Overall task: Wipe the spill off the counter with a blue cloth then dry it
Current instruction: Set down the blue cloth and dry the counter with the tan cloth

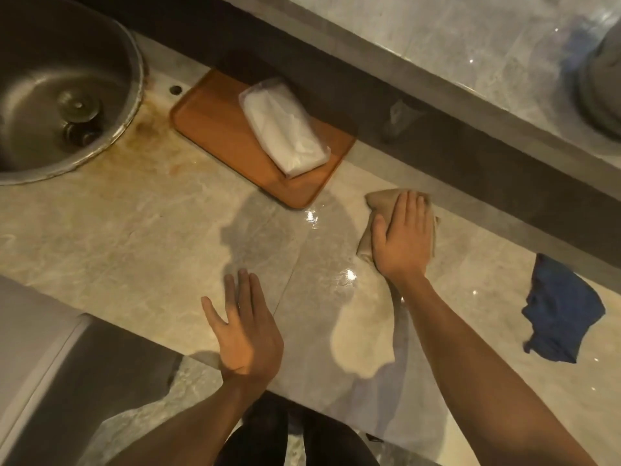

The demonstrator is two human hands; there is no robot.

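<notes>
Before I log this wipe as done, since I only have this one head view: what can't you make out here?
- Counter under the tan cloth: covered by the cloth and the right hand, so any leftover spill there is hidden.
- Wet or dry sheen: glare spots blur it.
- Sink: cut off by the left edge.
- Grey round object, top right: cut by the edge, blurred.
- Blue cloth: its underside is hidden.

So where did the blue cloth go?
The blue cloth lies crumpled on the counter at the right of the head view, untouched, right of the right hand.
</notes>
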